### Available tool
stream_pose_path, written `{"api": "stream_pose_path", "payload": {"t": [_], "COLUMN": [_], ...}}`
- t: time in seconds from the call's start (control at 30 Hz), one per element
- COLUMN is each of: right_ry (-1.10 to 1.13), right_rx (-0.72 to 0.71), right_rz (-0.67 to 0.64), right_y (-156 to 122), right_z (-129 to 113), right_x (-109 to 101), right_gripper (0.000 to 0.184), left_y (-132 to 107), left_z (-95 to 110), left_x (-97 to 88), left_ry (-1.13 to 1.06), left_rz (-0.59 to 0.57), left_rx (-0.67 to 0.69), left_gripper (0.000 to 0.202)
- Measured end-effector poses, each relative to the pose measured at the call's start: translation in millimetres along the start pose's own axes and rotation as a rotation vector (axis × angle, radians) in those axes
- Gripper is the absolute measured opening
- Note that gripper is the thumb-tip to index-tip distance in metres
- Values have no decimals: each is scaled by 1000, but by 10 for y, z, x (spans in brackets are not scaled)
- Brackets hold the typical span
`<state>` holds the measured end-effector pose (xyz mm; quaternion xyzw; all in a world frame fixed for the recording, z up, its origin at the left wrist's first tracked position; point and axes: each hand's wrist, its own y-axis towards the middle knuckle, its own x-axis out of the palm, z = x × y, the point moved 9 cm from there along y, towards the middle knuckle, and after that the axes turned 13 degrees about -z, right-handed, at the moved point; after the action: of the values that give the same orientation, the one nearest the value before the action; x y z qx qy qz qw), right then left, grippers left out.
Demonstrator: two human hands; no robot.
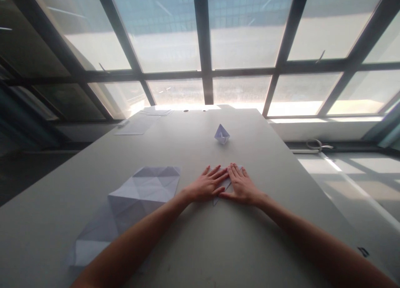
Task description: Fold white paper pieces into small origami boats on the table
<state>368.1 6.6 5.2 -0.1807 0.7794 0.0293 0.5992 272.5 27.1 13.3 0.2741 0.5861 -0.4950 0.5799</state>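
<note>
Both of my hands lie flat on a small piece of folded white paper [227, 184] in the middle of the table. My left hand [208, 184] covers its left side with the fingers spread. My right hand [242, 184] presses on the right side, fingers stretched forward and thumb reaching toward the left hand. Between the hands a diagonal fold edge shows, and a pointed corner sticks out toward me. Most of the folded paper is hidden under the hands. Beyond them stands a folded paper boat [222, 135].
Creased, unfolded sheets of paper [140, 188] lie to the left, partly behind my left forearm. Flat white sheets [137, 125] rest at the far left of the white table [187, 150]. Large windows [168, 42] rise behind it. A coiled cable [314, 144] sits beyond the right edge.
</note>
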Motion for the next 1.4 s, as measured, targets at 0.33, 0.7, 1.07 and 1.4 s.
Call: {"api": "stream_pose_path", "payload": {"t": [0.33,0.7,1.07,1.4], "right_ry": [-61,-87,-72,-55], "right_rx": [157,204,248,69], "right_rz": [41,60,107,92], "right_y": [67,131,65,48], "right_z": [258,577,568,289], "right_x": [2,-55,-103,-133], "right_gripper": [88,76,66,56], "left_y": [-13,-41,80,41], "left_z": [-274,12,-281,-261], "left_x": [44,-46,5,-58], "left_ry": [-17,-8,-57,-101], "left_rz": [75,-52,113,154], "left_rx": [-248,80,-219,-201], "left_gripper": [65,65,57,46]}}
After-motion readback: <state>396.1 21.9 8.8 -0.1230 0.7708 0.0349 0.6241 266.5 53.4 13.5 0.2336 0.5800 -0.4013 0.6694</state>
